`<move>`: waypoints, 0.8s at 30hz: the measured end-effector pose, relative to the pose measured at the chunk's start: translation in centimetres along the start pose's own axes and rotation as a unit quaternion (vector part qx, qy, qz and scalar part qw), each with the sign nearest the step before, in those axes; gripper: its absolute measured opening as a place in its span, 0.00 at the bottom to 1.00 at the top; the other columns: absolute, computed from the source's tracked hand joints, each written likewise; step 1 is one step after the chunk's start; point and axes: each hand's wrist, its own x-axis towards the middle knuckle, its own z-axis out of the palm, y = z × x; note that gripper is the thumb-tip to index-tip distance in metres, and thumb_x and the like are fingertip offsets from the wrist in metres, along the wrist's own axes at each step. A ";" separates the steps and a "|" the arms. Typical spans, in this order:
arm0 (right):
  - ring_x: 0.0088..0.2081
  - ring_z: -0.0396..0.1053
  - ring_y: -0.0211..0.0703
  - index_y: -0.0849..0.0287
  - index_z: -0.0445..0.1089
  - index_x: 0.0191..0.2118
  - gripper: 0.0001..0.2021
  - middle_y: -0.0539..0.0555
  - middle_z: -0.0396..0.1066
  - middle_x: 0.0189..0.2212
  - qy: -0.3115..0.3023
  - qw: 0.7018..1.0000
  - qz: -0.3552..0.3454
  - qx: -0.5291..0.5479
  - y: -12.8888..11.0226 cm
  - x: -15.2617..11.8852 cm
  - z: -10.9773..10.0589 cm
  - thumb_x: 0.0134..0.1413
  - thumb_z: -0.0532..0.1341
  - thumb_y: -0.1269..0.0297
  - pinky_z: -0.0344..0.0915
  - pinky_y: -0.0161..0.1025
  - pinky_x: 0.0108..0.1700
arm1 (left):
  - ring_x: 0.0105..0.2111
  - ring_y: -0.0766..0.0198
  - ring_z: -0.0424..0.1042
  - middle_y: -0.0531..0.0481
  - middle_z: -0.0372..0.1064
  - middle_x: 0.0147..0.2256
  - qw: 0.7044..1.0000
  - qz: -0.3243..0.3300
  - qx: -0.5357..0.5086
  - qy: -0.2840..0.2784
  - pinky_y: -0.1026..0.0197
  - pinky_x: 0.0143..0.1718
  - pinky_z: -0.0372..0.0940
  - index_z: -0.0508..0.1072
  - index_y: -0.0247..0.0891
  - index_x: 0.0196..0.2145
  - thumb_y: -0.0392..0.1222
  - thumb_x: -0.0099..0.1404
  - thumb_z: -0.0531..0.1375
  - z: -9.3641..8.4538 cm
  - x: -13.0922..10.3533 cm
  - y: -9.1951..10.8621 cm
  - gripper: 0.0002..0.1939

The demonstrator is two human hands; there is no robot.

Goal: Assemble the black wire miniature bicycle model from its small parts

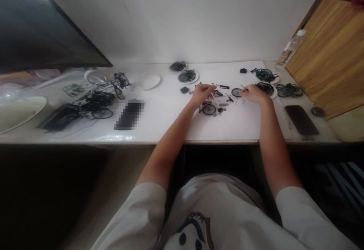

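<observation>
Above a spread of miniature bicycle parts on the white board, my left hand (202, 93) is closed in a pinch; what its fingertips hold is too small to make out. My right hand (253, 92) pinches a small thin rod-like piece (243, 87). Just left of it is a small spoked wheel (236, 92). Below my left hand, another small wheel (209, 109) lies among tiny dark and grey parts (221, 110). A dark bar-shaped part (224, 87) rests between the hands.
Paper plates with model bicycles (188, 76) stand at the back, more green bicycles (266, 75) at right. A water bottle (290, 49) leans near a wooden panel (330, 57). Right lies a phone (301, 119); left, assembled model bicycles (99, 100) and a large monitor (45, 26).
</observation>
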 end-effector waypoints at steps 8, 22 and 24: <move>0.32 0.66 0.43 0.56 0.71 0.42 0.09 0.52 0.73 0.33 0.076 0.983 -0.101 0.131 -1.9 -0.1 1.4 0.66 0.63 0.56 0.63 0.39 0.40 | 0.25 0.71 0.74 0.38 0.84 0.43 0.999 0.011 -0.031 -0.004 0.67 0.26 0.65 0.83 0.32 0.46 0.55 0.75 0.66 0.2 0.1 0.3 0.20; 0.24 0.53 0.40 0.51 0.65 0.43 0.16 0.44 0.57 0.23 0.145 0.926 -0.234 0.258 -4.7 -0.3 4.9 0.71 0.62 0.44 0.52 0.41 0.31 | 0.29 0.71 0.79 0.37 0.83 0.49 0.995 -0.024 -0.098 -0.016 0.69 0.29 0.65 0.81 0.34 0.48 0.59 0.70 0.71 0.1 -0.2 0.9 0.24; 0.24 0.53 0.40 0.51 0.65 0.43 0.15 0.44 0.56 0.22 0.153 0.925 -0.237 0.254 -4.5 -0.1 5.0 0.71 0.62 0.45 0.51 0.40 0.31 | 0.29 0.72 0.78 0.38 0.84 0.47 0.993 -0.025 -0.109 -0.028 0.69 0.30 0.66 0.82 0.34 0.47 0.59 0.68 0.72 0.0 -0.2 0.7 0.24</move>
